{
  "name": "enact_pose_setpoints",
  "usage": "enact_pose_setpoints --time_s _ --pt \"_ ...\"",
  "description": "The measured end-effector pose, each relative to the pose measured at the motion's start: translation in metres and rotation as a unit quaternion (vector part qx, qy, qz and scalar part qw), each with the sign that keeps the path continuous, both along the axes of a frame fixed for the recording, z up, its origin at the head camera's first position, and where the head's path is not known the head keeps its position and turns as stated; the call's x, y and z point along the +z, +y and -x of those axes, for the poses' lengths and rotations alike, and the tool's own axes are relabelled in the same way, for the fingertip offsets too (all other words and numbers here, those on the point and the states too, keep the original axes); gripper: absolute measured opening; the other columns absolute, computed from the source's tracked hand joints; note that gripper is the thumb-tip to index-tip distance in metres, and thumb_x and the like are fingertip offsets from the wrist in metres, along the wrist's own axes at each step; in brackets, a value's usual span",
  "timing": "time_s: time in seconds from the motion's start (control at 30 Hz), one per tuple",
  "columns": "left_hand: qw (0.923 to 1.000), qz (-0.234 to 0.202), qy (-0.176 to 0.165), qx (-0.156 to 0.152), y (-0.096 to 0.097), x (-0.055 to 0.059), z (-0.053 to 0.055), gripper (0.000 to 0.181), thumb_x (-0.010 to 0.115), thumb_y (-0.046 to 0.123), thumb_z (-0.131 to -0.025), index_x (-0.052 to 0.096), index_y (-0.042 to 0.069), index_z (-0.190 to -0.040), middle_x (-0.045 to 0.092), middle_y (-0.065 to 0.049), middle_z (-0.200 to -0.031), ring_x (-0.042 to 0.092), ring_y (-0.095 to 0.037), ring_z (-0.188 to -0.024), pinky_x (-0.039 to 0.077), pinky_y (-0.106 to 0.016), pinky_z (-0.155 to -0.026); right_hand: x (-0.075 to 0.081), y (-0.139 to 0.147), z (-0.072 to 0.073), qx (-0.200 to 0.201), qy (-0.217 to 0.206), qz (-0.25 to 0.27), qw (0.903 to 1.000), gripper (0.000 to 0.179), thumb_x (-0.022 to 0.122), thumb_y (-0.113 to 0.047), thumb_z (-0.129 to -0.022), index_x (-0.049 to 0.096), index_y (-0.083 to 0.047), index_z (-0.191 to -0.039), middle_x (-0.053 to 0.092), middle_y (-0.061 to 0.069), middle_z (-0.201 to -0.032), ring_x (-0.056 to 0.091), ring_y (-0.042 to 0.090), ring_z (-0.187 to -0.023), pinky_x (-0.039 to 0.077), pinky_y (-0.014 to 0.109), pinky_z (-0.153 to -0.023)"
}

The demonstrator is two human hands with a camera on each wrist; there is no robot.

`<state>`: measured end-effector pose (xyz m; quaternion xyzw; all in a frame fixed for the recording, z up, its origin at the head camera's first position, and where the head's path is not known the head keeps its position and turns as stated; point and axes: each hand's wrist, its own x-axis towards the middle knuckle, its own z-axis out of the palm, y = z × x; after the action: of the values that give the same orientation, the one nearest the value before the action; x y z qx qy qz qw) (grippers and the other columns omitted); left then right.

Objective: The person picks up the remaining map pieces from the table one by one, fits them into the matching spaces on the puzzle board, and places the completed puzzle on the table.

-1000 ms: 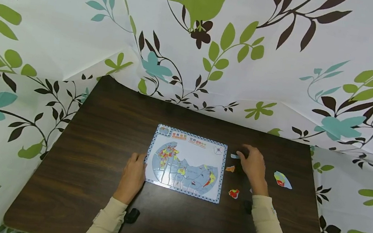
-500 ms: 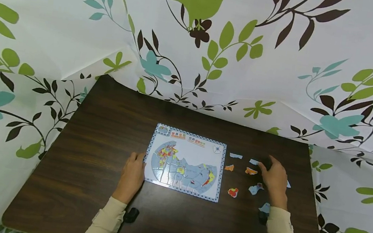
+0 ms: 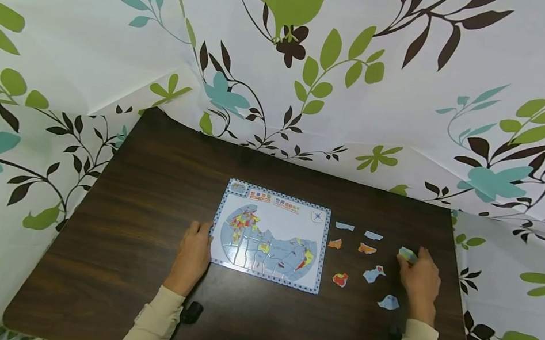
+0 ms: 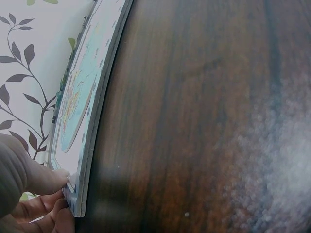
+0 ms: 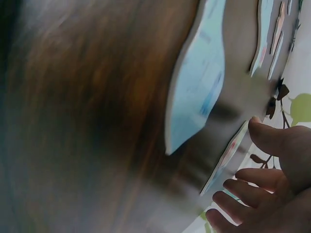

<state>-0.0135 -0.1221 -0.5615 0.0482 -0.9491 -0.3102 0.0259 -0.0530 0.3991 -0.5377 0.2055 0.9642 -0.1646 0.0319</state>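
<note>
A world-map puzzle board [image 3: 291, 219] with a blue dotted border lies on the dark wooden table, its lower and left map parts filled with pieces. My left hand [image 3: 193, 257] grips the board's near left corner; in the left wrist view the thumb [image 4: 46, 179] lies on top and the fingers curl at the edge. My right hand [image 3: 421, 281] is at the green-and-blue puzzle piece [image 3: 407, 254] on the right. In the right wrist view, its thumb tip is right at that piece's [image 5: 228, 153] edge and its fingers are apart, partly straight.
Between board and right hand lie several loose pieces: two pale blue strips [image 3: 373, 236], two orange pieces [image 3: 367, 249], a red one [image 3: 340, 279] and two light blue ones [image 3: 388, 302]. A patterned cloth [image 3: 265, 76] hangs behind the table [image 3: 174, 162].
My right hand has moved right and towards me, from the pale strips beside the board to the green-and-blue piece, uncovering several loose pieces. My left hand has stayed at the board's corner.
</note>
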Motion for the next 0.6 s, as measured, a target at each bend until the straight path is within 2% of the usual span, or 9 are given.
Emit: enact_pose_setpoints --time_s 0.37,0.6 --pt "1.0000 -0.004 0.006 0.007 0.0005 -0.0003 -0.0007 0.033 0.064 0.000 -0.095 0.060 -0.004 -0.128 0.057 -0.022 -0.111 0.060 -0.038 -0.099 0.052 -0.051 -0.080 -0.0065 0.0103 -0.0062 -0.011 -0.042 0.019 0.9989 0.076 0.057 -0.036 -0.101 0.024 0.011 -0.151 0.022 0.035 -0.156 0.029 0.060 -0.136 0.028 0.072 -0.105" --pt "1.0000 -0.004 -0.005 0.007 0.0000 -0.0002 -0.0003 0.033 0.064 0.001 -0.095 0.060 -0.004 -0.128 0.057 -0.022 -0.111 0.059 -0.038 -0.100 0.052 -0.051 -0.081 -0.0061 0.0075 -0.0061 -0.014 -0.051 0.027 0.9982 0.070 0.054 -0.035 -0.102 0.030 0.011 -0.149 0.021 0.035 -0.156 0.028 0.060 -0.136 0.029 0.071 -0.105"
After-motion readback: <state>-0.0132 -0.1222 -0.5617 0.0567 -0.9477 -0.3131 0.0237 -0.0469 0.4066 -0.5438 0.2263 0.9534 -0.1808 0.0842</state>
